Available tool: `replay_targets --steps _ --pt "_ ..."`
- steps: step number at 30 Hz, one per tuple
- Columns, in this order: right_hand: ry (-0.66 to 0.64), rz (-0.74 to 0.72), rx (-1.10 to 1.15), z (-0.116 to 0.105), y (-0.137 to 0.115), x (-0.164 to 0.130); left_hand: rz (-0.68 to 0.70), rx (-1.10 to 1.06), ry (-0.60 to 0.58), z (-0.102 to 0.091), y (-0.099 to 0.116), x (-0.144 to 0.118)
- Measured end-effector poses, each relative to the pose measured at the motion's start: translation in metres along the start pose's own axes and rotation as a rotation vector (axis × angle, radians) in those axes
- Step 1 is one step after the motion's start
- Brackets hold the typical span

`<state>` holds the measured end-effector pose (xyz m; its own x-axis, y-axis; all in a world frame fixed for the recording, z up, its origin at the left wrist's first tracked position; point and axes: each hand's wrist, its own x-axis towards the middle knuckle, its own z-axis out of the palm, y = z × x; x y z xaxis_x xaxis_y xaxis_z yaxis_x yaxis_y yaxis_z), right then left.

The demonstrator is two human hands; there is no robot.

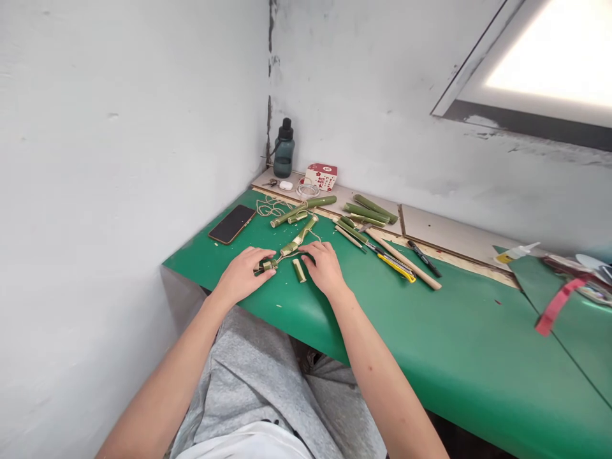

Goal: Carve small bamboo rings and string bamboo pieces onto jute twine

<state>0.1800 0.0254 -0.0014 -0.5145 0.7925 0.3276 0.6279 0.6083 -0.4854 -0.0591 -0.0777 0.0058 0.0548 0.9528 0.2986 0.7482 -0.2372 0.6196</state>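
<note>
left hand: fingers closed on a small bamboo piece
right hand: flat, empty — just right of that piece
step: likely tying pieces — next needs the string

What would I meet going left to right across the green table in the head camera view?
Black smartphone → left hand → short cut green bamboo piece → right hand → yellow utility knife → black marker pen → red strip of tape.

Phone left of bamboo pieces; bottle behind.
</note>
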Motion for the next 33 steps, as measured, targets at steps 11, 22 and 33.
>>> replay_targets --steps 11,22,33 --pt "0.121 0.044 -0.014 -0.005 -0.01 -0.003 0.029 0.047 -0.035 0.001 -0.003 0.0" --pt "0.32 0.09 0.05 -0.004 0.002 0.01 0.022 0.034 -0.013 0.001 -0.001 0.001" --pt "0.332 0.16 0.063 -0.008 0.007 0.007 0.053 -0.012 -0.009 0.003 -0.006 0.0"
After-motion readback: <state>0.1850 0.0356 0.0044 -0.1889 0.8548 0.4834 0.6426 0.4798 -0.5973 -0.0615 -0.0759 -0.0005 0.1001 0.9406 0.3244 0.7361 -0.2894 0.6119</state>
